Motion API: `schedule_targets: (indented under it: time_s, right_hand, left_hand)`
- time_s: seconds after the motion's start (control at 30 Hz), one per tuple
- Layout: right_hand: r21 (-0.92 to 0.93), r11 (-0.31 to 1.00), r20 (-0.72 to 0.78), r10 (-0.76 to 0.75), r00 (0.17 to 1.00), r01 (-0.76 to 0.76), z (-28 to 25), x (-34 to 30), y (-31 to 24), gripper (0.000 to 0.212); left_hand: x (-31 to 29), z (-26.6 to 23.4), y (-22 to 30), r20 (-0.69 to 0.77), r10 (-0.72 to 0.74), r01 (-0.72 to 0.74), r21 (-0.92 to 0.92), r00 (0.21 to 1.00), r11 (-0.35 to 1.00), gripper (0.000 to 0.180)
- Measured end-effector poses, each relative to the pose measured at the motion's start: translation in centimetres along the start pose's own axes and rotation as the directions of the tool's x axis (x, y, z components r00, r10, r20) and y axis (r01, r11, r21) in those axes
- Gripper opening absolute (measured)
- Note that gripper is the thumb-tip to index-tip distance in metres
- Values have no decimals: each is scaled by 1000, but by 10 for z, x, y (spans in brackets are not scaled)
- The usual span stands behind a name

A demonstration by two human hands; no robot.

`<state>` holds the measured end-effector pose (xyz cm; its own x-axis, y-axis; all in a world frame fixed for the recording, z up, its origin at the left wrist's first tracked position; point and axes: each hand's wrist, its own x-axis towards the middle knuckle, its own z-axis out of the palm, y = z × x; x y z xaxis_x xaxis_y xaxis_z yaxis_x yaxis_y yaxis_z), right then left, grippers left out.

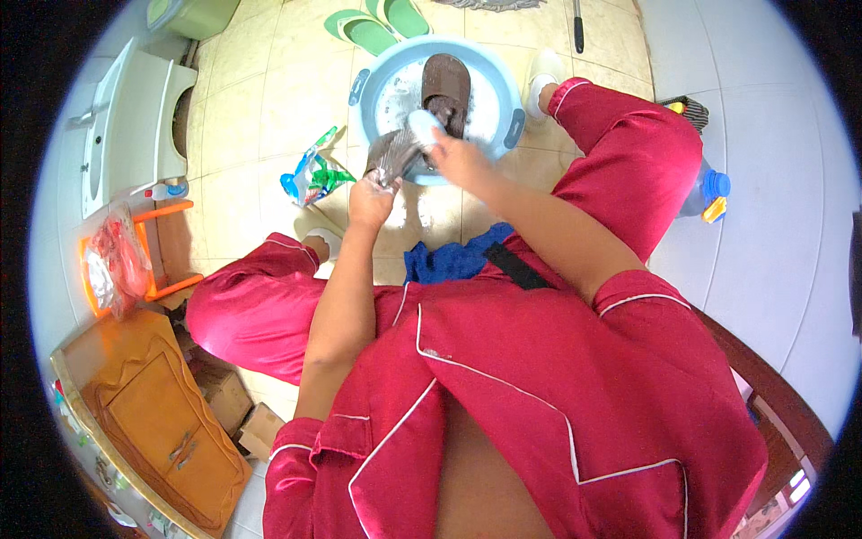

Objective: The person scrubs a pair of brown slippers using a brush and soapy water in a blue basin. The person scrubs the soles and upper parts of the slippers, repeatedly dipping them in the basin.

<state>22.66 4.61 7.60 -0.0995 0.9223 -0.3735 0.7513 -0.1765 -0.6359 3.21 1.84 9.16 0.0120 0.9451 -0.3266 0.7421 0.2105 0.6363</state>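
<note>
My left grip (pixel 373 199) is clamped on the near end of a wet brown slipper (pixel 391 154), which slants over the near left rim of the basin. My right grip (pixel 460 162) has its fingers together around a pale oval scrubber (pixel 422 128) (motion blurs it, so I can't make out its face). From here the scrubber overlaps the right edge of the held slipper; I can't tell whether the two touch.

Just beyond, the second slipper (pixel 446 79) lies inside the light blue basin (pixel 395 56), its rounded end pointing far, with whitish suds around it. The basin sits on the pale tiled floor (pixel 260 108), between the two white shoes (pixel 545 67).

To the left of the basin, a crumpled blue, green and white packet (pixel 319 177) lies on the tiles; at the far side, a pair of green flip-flops (pixel 366 34) rests next to the rim. Nearer me is a dark blue cloth (pixel 453 259). Further left, a plastic bag (pixel 121 260) is on an orange stool (pixel 163 212), and a blue-capped bottle (pixel 705 190) is well to the right, beyond the red trouser leg (pixel 628 148).
</note>
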Motion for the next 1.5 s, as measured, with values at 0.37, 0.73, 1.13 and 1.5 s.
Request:
schedule_targets:
  time_s: [0.37,0.73,1.13,1.5]
  right_hand:
    - [101,982,13,-163,986,161,20,-26,-23,45]
    - [-81,991,-31,104,994,-106,-20,53,45,48]
    - [86,992,14,-98,995,96,16,-22,-25,45]
    - [458,839,-148,398,905,-294,7,54,0,101]
  left_hand:
    - [9,13,-28,-64,58,-61,-48,996,997,30]
    - [2,6,-5,28,28,-28,-5,999,1000,32]
    - [-2,8,-25,-53,13,-25,-232,999,972,30]
    - [-17,31,-4,-165,122,-128,-28,979,991,28]
